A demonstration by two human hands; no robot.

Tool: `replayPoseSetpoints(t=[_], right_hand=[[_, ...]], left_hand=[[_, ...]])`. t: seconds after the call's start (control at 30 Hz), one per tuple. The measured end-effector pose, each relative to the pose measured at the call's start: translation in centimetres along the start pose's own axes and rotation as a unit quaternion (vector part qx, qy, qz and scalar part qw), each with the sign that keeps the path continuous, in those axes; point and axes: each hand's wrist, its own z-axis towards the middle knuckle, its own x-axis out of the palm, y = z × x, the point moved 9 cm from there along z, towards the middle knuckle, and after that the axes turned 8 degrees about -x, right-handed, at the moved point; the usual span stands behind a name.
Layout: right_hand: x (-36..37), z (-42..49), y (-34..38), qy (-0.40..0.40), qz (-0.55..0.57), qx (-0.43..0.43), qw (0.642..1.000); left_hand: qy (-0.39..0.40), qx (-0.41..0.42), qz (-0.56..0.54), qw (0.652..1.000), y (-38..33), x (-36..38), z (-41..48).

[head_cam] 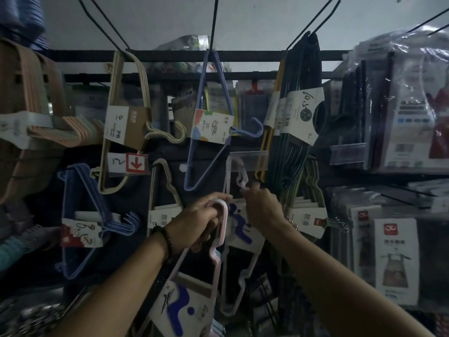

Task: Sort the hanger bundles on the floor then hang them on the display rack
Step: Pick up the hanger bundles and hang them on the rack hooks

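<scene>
Centre frame, our left hand [201, 222] grips the pink hanger bundle [220, 242] near its hook, while our right hand [262, 205] pinches the hung bundle [233, 276] by its hook under the clear tag holder [247, 160]. We should push that hook back, then thread ours on squarely. Two labels [165, 218] read "防滑"; a red tag [136, 162] shows a down arrow.

Dim, blue-grey light all over, brightest on the pale wall [255, 20] high above the left grip [199, 222]. Down and left of the grip the corner sinks to near black. Plastic-wrapped packs [401, 69] up to its right catch soft glare. Rack bars [170, 55] above it bow slightly — wide-angle distortion; label print reads soft.
</scene>
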Motion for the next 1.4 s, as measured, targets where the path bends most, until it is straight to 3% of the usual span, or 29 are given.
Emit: replayPoseSetpoints(t=[0.23,0.47,0.53,0.63,0.77,0.87,1.0,1.1,1.17,1.27,1.33,1.4], right_hand=[[4.2,4.6,-1.1,0.079,-0.04,0.018,0.996],[5.6,5.9,-1.1,0.121,-0.03,0.03,0.992],[4.1,5.2,-1.1,0.104,-0.008,0.056,0.993],[0.5,2.0,-1.0,-0.012,0.103,0.101,0.99],[-2.9,-4.9,2.6,-0.114,0.26,-0.012,0.959],[-3.0,-9.2,4.8,-0.072,0.326,-0.046,0.942],[-1.6,-11.1,7.4,0.02,0.27,-0.062,0.961],[-1.4,-10.2,7.0,0.002,0.246,-0.025,0.969],[-1.3,-9.7,6.4,-0.01,0.226,-0.007,0.974],[-1.0,-9.4,4.8,-0.008,0.18,0.019,0.984],[-0.7,-9.2,3.6,-0.003,0.175,0.031,0.984],[-0.5,-9.0,2.4,0.008,0.178,0.047,0.983]], left_hand=[[-0.056,0.012,0.015,0.998,0.1,-1.0,-0.3],[-0.065,0.038,-0.017,0.997,0.6,-1.1,0.4],[-0.081,0.045,-0.017,0.996,0.6,-1.6,0.4],[-0.128,0.07,-0.005,0.989,0.4,-2.3,0.1],[-0.176,0.12,0.018,0.977,-1.0,-2.7,-0.3],[-0.199,0.123,0.006,0.972,-1.4,-3.0,-0.1],[-0.214,0.106,-0.038,0.97,-1.8,-2.8,0.2],[-0.222,0.106,-0.027,0.969,-2.5,-2.0,0.5],[-0.279,0.12,0.045,0.952,-2.8,-2.3,0.2],[-0.364,0.19,0.254,0.876,-3.5,-2.4,-1.5],[-0.359,0.256,0.341,0.83,-3.1,-1.5,-2.6],[-0.321,0.301,0.384,0.812,-2.0,-0.3,-3.4]])
